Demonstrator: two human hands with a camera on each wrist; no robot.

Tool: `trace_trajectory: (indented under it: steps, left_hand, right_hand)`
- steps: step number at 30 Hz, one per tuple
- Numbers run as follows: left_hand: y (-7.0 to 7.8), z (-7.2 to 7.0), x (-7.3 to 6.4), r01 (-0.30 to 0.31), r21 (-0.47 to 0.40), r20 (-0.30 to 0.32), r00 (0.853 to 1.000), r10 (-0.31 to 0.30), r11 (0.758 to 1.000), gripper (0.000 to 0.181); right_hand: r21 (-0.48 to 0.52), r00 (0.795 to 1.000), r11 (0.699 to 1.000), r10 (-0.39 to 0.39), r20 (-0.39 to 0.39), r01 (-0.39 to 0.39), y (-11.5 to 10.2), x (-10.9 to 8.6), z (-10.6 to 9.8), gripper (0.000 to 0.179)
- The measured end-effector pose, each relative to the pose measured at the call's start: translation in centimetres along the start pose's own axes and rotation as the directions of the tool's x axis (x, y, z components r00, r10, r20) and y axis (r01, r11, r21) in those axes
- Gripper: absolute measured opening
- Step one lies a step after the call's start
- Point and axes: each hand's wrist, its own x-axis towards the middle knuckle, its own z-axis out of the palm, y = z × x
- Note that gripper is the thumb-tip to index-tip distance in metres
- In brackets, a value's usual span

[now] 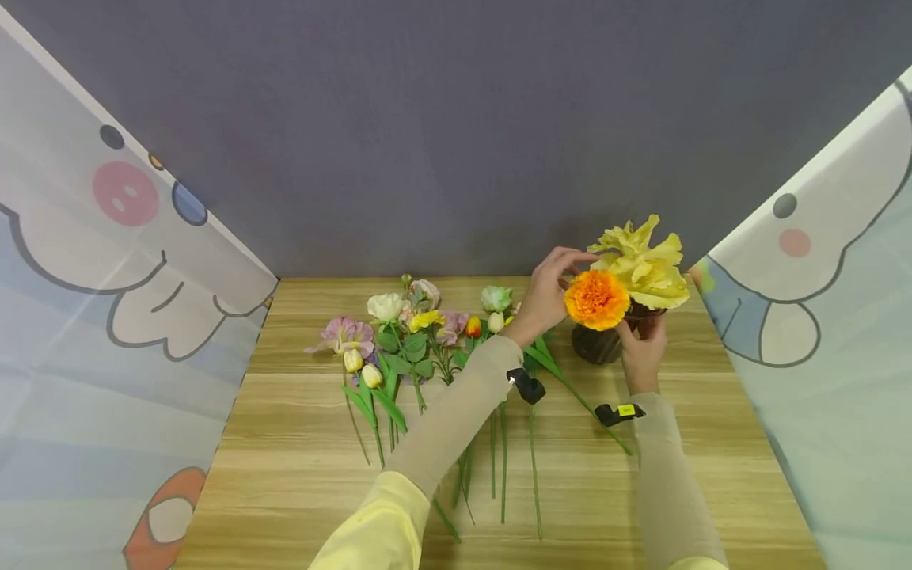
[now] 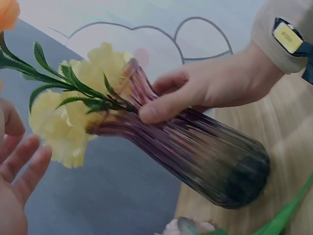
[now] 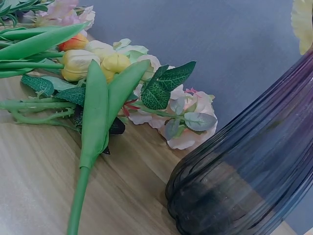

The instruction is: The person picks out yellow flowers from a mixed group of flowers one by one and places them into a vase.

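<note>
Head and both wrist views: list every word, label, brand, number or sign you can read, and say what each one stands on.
None can be read.
Yellow label on the black band at the right wrist: dark marks show, but too small and blurred to read.
Vase: no lettering shows.
Cartoon-printed side panels: drawings only, no words seen.

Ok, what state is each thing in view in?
Vase: gripped near its mouth by the right hand.
Yellow bloom: petals spread, at the vase mouth.
Orange flower: bloom open, leafy stem in the vase mouth.
Left hand: beside the orange flower.
Pale tulips: buds closed, lying on the table.
White rose: bloom open, on the table.
</note>
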Motion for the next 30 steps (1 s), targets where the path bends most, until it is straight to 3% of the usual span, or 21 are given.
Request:
trace_trajectory:
  steps: [6,13,20,26,30]
  left_hand:
    - [-1.8,0.2,-1.5,0.153,-0.023,-0.027,0.988,-0.153,0.988,0.025]
    - [-5.1,0.2,-4.6,0.280,-0.010,0.036,0.959,-0.280,0.960,0.024]
    - [-6.8,1.0,-7.6,0.410,0.004,0.046,0.911,-0.410,0.912,0.026]
    - [-7.2,1.7,-9.1,0.462,0.012,0.052,0.885,-0.462,0.887,0.028]
    - [-7.3,2.2,-10.0,0.534,-0.030,0.068,0.844,-0.531,0.845,0.027]
  right_hand:
    - [0.028,1.000,1.000,-0.005,-0.002,0.005,0.4,0.1,-0.2,0.048]
    - [0.029,1.000,1.000,-0.008,0.010,0.007,0.2,0.1,-0.1,0.052]
    - [0.007,1.000,1.000,-0.017,0.007,0.017,0.1,0.0,0.1,0.050]
    - [0.025,1.000,1.000,-0.012,0.003,0.012,0.3,0.0,-0.1,0.050]
    - [0.004,1.000,1.000,0.006,0.009,-0.006,0.1,0.2,0.1,0.050]
